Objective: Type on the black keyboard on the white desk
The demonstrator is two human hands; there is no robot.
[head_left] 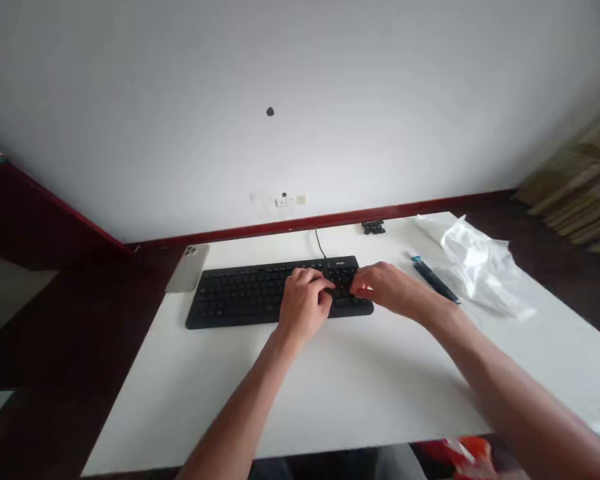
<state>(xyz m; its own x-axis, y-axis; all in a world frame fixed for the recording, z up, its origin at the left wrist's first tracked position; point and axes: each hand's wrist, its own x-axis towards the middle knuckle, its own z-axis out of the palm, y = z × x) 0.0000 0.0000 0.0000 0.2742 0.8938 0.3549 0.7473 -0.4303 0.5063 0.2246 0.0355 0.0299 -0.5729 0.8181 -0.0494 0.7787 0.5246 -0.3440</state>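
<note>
Where the keyboard (pixel 245 292) sits: flat on the bench (pixel 375 387), partly hidden under both hands, key legends unreadable
Left hand (pixel 304 297): bent over the keys, can't tell if the grip's pinching anything
Right hand (pixel 381 284): right-end keys, can't tell its grip either

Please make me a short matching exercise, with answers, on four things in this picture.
Things:
1. Phone
2. Keyboard
3. Plastic
4. Sockets

Places or states:
A. Low on the wall
B. Crumpled, on the right of the table
C. Under the left hand and right hand
D. At the table's left edge

Pairs: 1-D, 2-C, 3-B, 4-A.
</note>
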